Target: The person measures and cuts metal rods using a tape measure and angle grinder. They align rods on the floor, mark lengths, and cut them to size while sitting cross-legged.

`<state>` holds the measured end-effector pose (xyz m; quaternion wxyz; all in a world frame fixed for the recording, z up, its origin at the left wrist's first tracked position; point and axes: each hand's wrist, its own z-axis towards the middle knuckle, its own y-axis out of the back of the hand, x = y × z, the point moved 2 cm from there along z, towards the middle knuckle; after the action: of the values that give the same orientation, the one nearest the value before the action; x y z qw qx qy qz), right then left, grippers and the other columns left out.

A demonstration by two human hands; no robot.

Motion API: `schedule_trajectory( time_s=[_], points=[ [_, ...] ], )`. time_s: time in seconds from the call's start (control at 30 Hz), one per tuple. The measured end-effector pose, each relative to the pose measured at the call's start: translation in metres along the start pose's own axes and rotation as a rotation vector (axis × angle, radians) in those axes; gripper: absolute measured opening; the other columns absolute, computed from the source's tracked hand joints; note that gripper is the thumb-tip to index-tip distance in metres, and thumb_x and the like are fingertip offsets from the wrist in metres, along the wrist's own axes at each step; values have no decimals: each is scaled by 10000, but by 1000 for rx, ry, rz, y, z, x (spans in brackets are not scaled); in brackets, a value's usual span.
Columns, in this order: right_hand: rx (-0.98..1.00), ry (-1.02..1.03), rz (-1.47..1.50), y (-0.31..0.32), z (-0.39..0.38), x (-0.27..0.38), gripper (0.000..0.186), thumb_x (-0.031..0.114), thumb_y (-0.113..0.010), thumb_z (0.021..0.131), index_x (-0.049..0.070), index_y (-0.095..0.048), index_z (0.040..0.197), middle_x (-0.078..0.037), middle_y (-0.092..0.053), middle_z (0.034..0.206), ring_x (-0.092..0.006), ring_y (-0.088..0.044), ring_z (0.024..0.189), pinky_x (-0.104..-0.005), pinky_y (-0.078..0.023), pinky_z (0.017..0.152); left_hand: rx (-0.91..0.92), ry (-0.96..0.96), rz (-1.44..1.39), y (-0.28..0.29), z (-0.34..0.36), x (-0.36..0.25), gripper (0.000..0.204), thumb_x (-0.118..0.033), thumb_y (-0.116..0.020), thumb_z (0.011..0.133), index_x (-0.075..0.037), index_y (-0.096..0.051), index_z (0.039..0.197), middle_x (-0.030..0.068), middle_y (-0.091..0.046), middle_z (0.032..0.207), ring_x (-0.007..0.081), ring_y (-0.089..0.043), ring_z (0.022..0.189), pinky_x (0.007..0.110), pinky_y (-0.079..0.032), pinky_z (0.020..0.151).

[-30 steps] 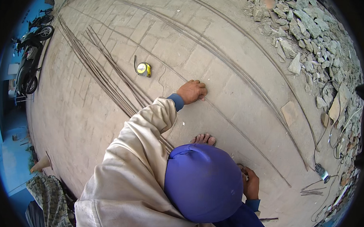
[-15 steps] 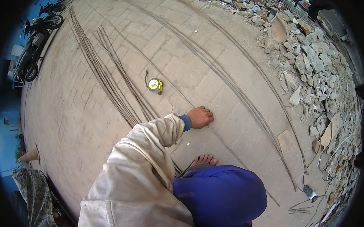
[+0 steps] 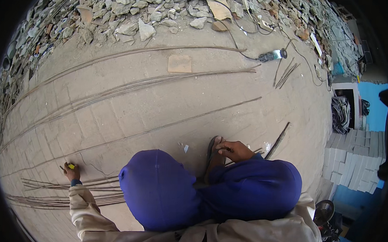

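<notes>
At the far left my left hand (image 3: 71,173) reaches down to the ground, its fingers closed round a yellow and black tape measure (image 3: 71,166). Long thin steel rods (image 3: 100,187) lie bundled beside that wrist. One single rod (image 3: 167,127) runs across the paving in front of my knees. Over my sandalled foot (image 3: 213,154), my right hand (image 3: 237,151) is held with the fingers curled together. A small dark bit shows at its fingertips, too small to name. My blue-clad knees cover the middle of the rod bundle.
More long rods (image 3: 130,86) curve across the paving farther off. An angle grinder (image 3: 272,55) with its cord lies at the far right beside short rod pieces (image 3: 287,75). Broken rubble (image 3: 134,10) lines the far side. A dark bar (image 3: 277,141) lies right of my foot.
The view has swung to the right. My left hand has left the single rod and taken hold of the tape measure, which lay on the ground. My right hand has come into view.
</notes>
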<state>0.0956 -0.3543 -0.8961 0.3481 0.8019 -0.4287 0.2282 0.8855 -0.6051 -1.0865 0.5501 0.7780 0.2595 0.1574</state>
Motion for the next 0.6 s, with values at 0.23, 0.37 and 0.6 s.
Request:
schedule_trajectory(
  time_s=[0.23,0.37,0.6],
  points=[
    [-80,-1,82,4,21,-41,401,362,-640,1060,17,-704,1255,-177,-761,1139,-312,-712,1103,-412,-536,973,-12,-302,-479,-14,-78,-96,758,-102,-894,808,-168,-532,1471,211,-451,1366,330,-591,1228,436,-541,1024],
    [-179,45,114,25,66,-38,416,389,-631,1069,12,-716,1222,-177,-764,1114,-301,-713,1086,-405,-549,934,199,-646,-575,-5,-169,-261,683,-54,-865,831,-157,-582,1443,108,-521,1355,260,-639,1105,370,-562,921],
    [-71,122,1094,46,109,14,572,489,-566,1092,126,-463,1523,-93,-709,1240,-264,-726,1067,-444,-596,871,949,-1088,-290,99,-371,-508,800,-360,-782,983,-123,-374,1629,151,-583,1458,238,-677,1149,400,-560,960]
  ],
)
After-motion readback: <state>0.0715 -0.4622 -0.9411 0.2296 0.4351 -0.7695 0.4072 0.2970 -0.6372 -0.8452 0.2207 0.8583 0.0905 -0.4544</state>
